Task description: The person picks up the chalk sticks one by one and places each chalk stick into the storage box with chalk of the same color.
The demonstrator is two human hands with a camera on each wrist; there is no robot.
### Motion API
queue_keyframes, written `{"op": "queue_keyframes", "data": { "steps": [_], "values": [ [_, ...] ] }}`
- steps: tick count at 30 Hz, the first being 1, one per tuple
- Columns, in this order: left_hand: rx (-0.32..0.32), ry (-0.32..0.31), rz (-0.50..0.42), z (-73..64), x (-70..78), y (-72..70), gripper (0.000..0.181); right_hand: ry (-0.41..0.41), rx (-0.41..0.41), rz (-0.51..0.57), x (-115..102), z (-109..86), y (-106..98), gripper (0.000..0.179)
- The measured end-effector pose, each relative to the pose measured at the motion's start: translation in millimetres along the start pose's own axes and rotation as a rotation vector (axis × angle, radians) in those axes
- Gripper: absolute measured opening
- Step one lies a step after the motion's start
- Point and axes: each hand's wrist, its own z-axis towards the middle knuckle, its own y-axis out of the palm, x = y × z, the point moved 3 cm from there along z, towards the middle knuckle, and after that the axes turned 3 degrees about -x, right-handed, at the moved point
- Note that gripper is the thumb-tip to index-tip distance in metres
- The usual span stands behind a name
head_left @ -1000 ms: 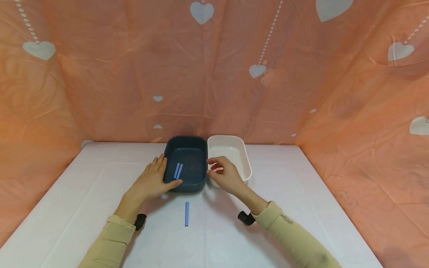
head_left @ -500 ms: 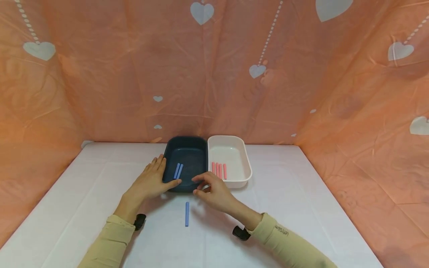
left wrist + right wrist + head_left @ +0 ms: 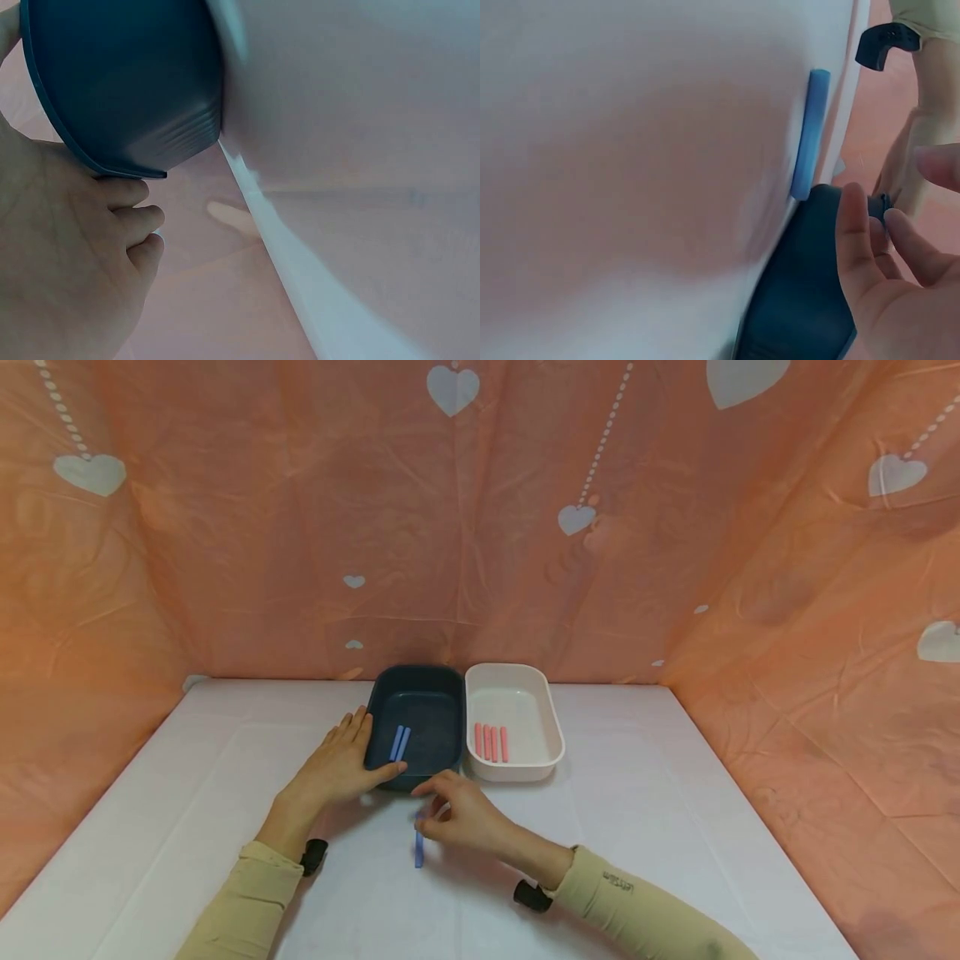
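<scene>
My left hand (image 3: 341, 768) rests along the left side of a dark blue tray (image 3: 442, 727), fingers extended and thumb at its front rim. In the left wrist view the fingertips sit right at the rim of this tray (image 3: 127, 82). Over the table in front of it hovers my right hand (image 3: 465, 814), thumb and fingers apart with nothing between them. Below those fingers lies a slim blue chalk-like stick (image 3: 418, 853), partly covered in the head view; the right wrist view shows the whole stick (image 3: 810, 135). Two similar blue sticks (image 3: 400, 743) lie in the dark tray.
A white tray (image 3: 528, 702) stands against the dark tray's right side, with several pink sticks (image 3: 491, 743) lying in its front left part. The white-covered table (image 3: 637, 827) is enclosed by orange cloth walls (image 3: 300, 527) printed with hearts.
My right hand has moved from over the white tray, left and towards me, to above the loose blue stick. The pink sticks have come into full view. My left hand has stayed put.
</scene>
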Motion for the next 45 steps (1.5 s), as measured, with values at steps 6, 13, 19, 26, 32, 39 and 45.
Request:
{"op": "queue_keyframes", "data": {
  "steps": [6, 13, 19, 26, 32, 39, 45],
  "values": [
    [0.004, -0.005, 0.008, 0.3, 0.2, -0.3, 0.116, 0.033, -0.063, -0.048, 1.7, 2.4, 8.3, 0.037],
    [0.014, 0.000, 0.009, -0.2, -0.1, 0.0, 0.116, 0.068, -0.099, -0.238, 1.6, 5.7, 15.3, 0.041],
    [0.011, 0.001, 0.012, -0.8, 0.6, -0.6, 0.115, 0.146, -0.124, -0.303, 2.2, 6.2, 19.9, 0.045],
    [0.003, -0.005, 0.003, -0.4, 0.5, 0.9, 0.117, 0.169, -0.145, -0.325, 1.3, 6.4, 20.6, 0.048],
    [0.000, -0.007, -0.001, -0.8, -0.8, 1.7, 0.118, 0.188, -0.139, -0.326, 1.7, 5.9, 20.4, 0.050],
    [0.004, -0.004, -0.001, -1.0, -0.3, 1.0, 0.117, 0.181, -0.134, -0.325, 2.7, 6.4, 19.9, 0.051],
    [-0.003, -0.010, -0.003, -0.8, -0.7, 1.2, 0.118, 0.157, -0.124, -0.280, 2.8, 5.9, 19.0, 0.051]
  ]
}}
